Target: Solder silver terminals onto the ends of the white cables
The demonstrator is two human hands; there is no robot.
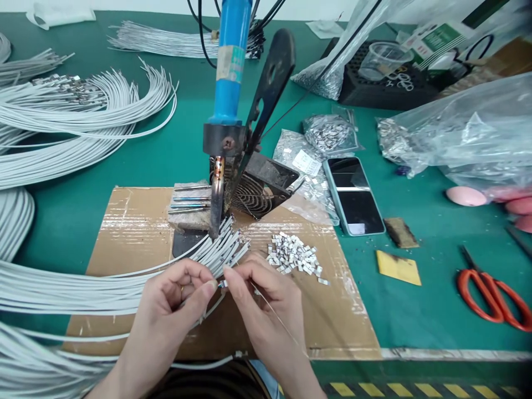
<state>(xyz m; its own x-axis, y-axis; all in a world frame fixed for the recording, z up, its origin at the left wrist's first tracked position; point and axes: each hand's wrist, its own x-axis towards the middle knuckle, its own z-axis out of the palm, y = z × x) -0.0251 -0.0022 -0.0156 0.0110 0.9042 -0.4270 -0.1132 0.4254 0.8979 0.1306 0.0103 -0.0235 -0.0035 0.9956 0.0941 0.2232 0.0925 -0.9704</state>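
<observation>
Grip of the left hand (pixel 174 302) is a thumb-and-forefinger pinch on a tiny piece (pixel 223 284), whitish and flat-sided; the right hand (pixel 268 302) pinches the same piece from the other side, thumb and forefinger pressed close. Fingertips cover most of it, so its full shape is hard to make out. A thin, shiny wire (pixel 276 316) slants out of the right grip toward the wrist. Just beyond both grips, smooth pale-grey cables (pixel 62 288) fan out their cut ends, their long curves sweeping away to the left. Above those ends hangs a soldering iron (pixel 228 61), its plastic handle glossy blue, its metal tip darkened. To the right of the grips lies a loose heap of small, blocky white-and-metal parts (pixel 293 253). Under everything, creased, scuffed cardboard (pixel 332 310) covers part of the green worktop (pixel 183 122); farther right sit red-handled scissors (pixel 484 288).
</observation>
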